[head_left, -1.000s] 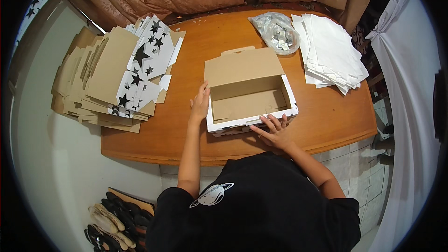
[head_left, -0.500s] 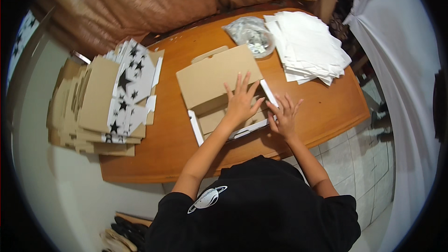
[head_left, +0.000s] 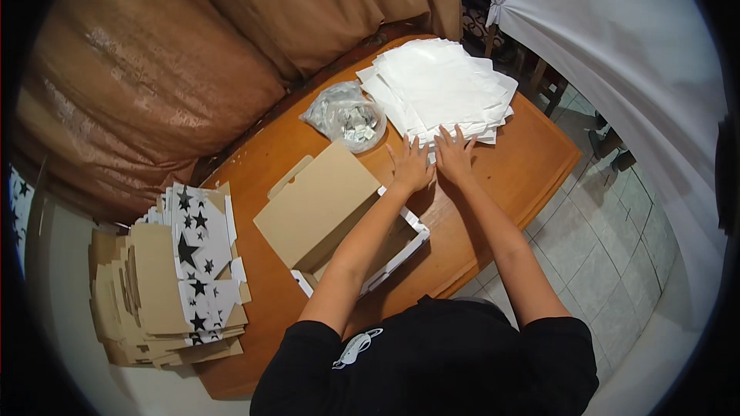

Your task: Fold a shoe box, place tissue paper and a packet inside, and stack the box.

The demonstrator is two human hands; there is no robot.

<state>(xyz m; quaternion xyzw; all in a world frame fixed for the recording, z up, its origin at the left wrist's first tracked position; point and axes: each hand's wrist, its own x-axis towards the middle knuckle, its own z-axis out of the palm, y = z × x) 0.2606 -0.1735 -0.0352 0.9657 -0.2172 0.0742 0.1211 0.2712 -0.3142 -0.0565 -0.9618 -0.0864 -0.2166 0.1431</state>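
Both of my arms reach forward and right across the wooden table. At the near edge of a stack of white paper sheets (head_left: 439,81), my left hand (head_left: 412,167) has its fingers spread, the tips at the lowest corner of the sheets. Beside it my right hand (head_left: 456,158) is open too, fingertips touching the stack's near edge. Neither hand has lifted a sheet. An open cardboard box (head_left: 316,204), brown inside with white outer edges, stands below my left forearm, its lid raised and leaning back. My left forearm covers part of the box's inside.
A clear plastic bag (head_left: 327,112) and a round clear tub (head_left: 361,127) of small silvery pieces sit left of the paper. Flat cardboard boxes printed with black stars (head_left: 196,262) are piled at the table's left. Brown curtains (head_left: 231,38) hang behind; a white cloth (head_left: 617,85) hangs at right.
My hands have left the cardboard box and moved right and forward to the paper stack. The view has turned to the right. The box stays on the table with its lid raised.
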